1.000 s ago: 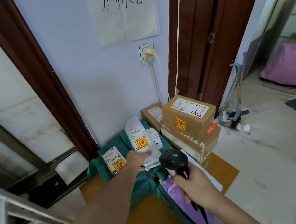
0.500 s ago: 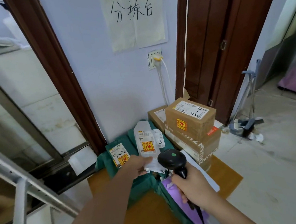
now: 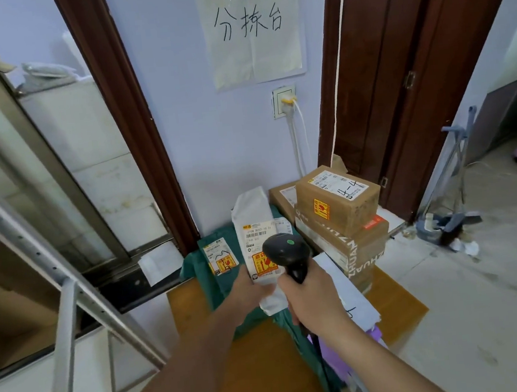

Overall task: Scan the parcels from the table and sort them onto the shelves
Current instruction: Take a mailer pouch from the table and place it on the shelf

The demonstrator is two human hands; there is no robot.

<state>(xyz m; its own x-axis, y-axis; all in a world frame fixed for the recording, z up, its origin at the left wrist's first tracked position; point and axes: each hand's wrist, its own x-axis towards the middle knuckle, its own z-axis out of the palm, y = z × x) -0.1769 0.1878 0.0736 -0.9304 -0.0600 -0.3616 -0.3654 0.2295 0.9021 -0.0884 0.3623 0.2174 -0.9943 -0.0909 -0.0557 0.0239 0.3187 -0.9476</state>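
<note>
Just below the middle of the frame the right hand (image 3: 313, 301) is clenched round the grip of a black scanner (image 3: 286, 253), whose head, with a green dot on top, points up toward the wall; its cable (image 3: 326, 375) runs down to the bottom edge; just left of it the left hand (image 3: 250, 286) grasps the lower end of a white parcel (image 3: 255, 237), held upright and lifted clear of the desk (image 3: 191, 303), its barcode label and yellow-red sticker facing the camera, the scanner head overlapping its right edge; behind and below the white parcel lies a green parcel (image 3: 216, 263) with its own label and sticker, resting on the brown desk; right of the hands a flat white parcel (image 3: 351, 291) with handwriting lies on the desk, a purple parcel (image 3: 333, 359) showing under it; at centre right three cardboard boxes (image 3: 339, 200) are stacked against the wall; above them sits a wall socket (image 3: 284, 101) with a white plug, and higher up a paper sign (image 3: 252, 35) with handwritten characters; a grey metal frame (image 3: 63, 309) fills the lower left of the frame.
</note>
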